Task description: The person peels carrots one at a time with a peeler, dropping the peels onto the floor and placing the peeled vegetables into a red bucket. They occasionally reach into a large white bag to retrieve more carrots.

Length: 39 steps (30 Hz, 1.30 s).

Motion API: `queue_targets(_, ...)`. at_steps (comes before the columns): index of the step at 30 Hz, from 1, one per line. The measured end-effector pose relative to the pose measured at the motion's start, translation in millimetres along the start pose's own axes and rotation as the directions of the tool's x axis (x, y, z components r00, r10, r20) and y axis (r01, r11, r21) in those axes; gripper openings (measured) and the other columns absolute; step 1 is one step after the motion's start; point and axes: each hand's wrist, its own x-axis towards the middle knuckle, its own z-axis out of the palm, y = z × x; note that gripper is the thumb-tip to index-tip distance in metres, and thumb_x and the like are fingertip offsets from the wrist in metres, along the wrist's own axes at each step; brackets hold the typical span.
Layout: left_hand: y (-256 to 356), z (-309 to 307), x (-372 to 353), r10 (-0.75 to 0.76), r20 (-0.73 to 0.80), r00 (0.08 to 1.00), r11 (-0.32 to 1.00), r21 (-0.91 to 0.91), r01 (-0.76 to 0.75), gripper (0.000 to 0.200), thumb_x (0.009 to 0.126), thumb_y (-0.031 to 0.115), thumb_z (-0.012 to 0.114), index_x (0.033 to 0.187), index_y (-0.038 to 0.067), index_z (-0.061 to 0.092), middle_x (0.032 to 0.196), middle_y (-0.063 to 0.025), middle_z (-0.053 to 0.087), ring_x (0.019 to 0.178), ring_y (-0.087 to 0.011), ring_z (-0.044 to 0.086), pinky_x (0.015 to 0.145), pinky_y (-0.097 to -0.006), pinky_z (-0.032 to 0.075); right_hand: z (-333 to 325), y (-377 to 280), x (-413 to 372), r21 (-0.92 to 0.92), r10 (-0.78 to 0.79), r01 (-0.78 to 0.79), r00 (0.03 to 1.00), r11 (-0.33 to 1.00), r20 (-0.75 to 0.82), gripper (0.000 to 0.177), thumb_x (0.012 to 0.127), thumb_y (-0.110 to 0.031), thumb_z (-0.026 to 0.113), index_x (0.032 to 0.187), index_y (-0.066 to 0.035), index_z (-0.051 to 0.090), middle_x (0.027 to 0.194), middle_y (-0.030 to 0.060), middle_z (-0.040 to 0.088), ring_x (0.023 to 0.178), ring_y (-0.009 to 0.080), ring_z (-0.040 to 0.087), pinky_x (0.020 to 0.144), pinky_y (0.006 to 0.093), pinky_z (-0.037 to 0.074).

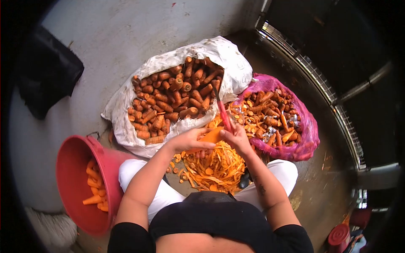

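My left hand (190, 141) is closed around a peeled, bright orange carrot (212, 136), held level in front of me. My right hand (237, 138) grips a red-handled knife (223, 110), its dark, narrow blade pointing up and away. The right thumb lies by the end of the carrot. Beneath both hands spreads a heap of carrot peelings (217, 168) with cut round ends among them. Beyond them stands an open white sack (230, 63) full of unpeeled carrots (177, 95).
At the left, a red bucket (69, 185) tilted toward me holds several peeled carrots (95, 183). A pink mesh sack (310, 130) with carrots and scraps lies at the right. Black cloth (48, 71) hangs at the far left. A red lidded container (338, 237) sits lower right.
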Motion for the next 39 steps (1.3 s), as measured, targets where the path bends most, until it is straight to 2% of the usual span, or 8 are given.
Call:
queue_targets(2,-16.2,7.2,7.6,-0.014,-0.216,0.976,0.927,0.363,0.094,0.058,0.075,0.044,0.071,0.113,0.002,0.055,0.084,-0.0096,0.067,0.073,-0.0274,0.066,0.064,-0.0377,0.051,14.5,23.1,1.2,0.069,-0.064,0.071,0.994,0.995,-0.088,0.024,0.094,-0.025,0.057,0.108,-0.006,0.052,0.076,-0.0061,0.048,0.060,0.0021,0.041,0.052,0.0188,0.032)
queue_targets(5,-16.1,14.4,2.8,0.346,-0.463,0.816,0.550,0.805,0.223,0.027,0.073,0.020,0.068,0.097,0.009,0.060,0.082,-0.0140,0.065,0.074,-0.0321,0.065,0.064,-0.0429,0.050,22.1,28.2,-1.0,0.074,-0.044,0.070,0.952,0.995,-0.303,0.018,0.097,-0.024,0.052,0.100,-0.007,0.053,0.069,-0.0052,0.044,0.057,0.0036,0.039,0.051,0.0200,0.032)
queue_targets(8,-35.1,-12.5,5.6,0.415,-0.514,0.751,0.479,0.825,0.299,0.024,0.074,0.018,0.066,0.095,0.009,0.058,0.084,-0.0146,0.066,0.076,-0.0335,0.065,0.064,-0.0446,0.050,7.9,42.6,-6.3,-0.149,-0.089,0.050,0.960,0.988,-0.267,0.017,0.093,-0.020,0.057,0.102,-0.005,0.054,0.071,-0.0050,0.048,0.058,0.0031,0.041,0.052,0.0192,0.033)
queue_targets(12,-28.0,-18.7,-2.1,0.465,-0.538,0.703,0.439,0.830,0.344,0.026,0.074,0.014,0.066,0.096,0.008,0.055,0.080,-0.0135,0.065,0.076,-0.0325,0.065,0.064,-0.0448,0.050,15.9,51.3,-20.3,-0.112,0.020,-0.050,0.968,0.992,-0.252,0.014,0.092,-0.015,0.058,0.099,-0.004,0.056,0.073,-0.0055,0.048,0.062,0.0037,0.041,0.055,0.0206,0.034)
queue_targets(14,-28.1,-17.7,-2.2,0.488,-0.521,0.701,0.403,0.846,0.348,0.025,0.071,0.009,0.066,0.091,0.006,0.053,0.079,-0.0132,0.064,0.077,-0.0322,0.065,0.065,-0.0429,0.051,27.9,56.1,-21.5,-0.258,-0.133,0.070,0.963,0.963,-0.235,0.020,0.095,-0.022,0.054,0.085,-0.005,0.052,0.063,-0.0046,0.044,0.053,0.0049,0.040,0.048,0.0221,0.031)
queue_targets(18,-26.8,-14.9,-1.7,0.482,-0.507,0.715,0.359,0.858,0.367,0.024,0.069,0.007,0.066,0.089,0.004,0.052,0.080,-0.0132,0.063,0.078,-0.0316,0.065,0.066,-0.0414,0.052,31.8,67.4,-29.6,-0.213,-0.073,0.024,0.973,0.977,-0.221,0.039,0.097,-0.037,0.048,0.076,-0.005,0.051,0.061,-0.0004,0.045,0.051,0.0079,0.040,0.047,0.0244,0.031)
queue_targets(27,-28.6,-20.0,1.2,0.498,-0.533,0.684,0.357,0.845,0.398,0.024,0.069,0.005,0.064,0.090,0.002,0.052,0.080,-0.0138,0.063,0.078,-0.0307,0.065,0.066,-0.0410,0.052,42.0,56.9,-29.6,-0.161,-0.035,-0.008,0.964,0.987,-0.265,0.040,0.097,-0.034,0.049,0.072,-0.003,0.053,0.057,-0.0027,0.045,0.050,0.0064,0.038,0.046,0.0251,0.031)
queue_targets(39,-30.8,-21.3,3.0,0.504,-0.545,0.670,0.342,0.838,0.425,0.023,0.069,0.004,0.062,0.089,0.003,0.051,0.079,-0.0126,0.063,0.076,-0.0305,0.065,0.063,-0.0408,0.052,52.8,44.7,-27.8,-0.364,-0.077,-0.034,0.955,0.931,-0.286,0.038,0.099,-0.032,0.046,0.074,-0.004,0.050,0.058,-0.0016,0.045,0.049,0.0070,0.039,0.045,0.0245,0.031)
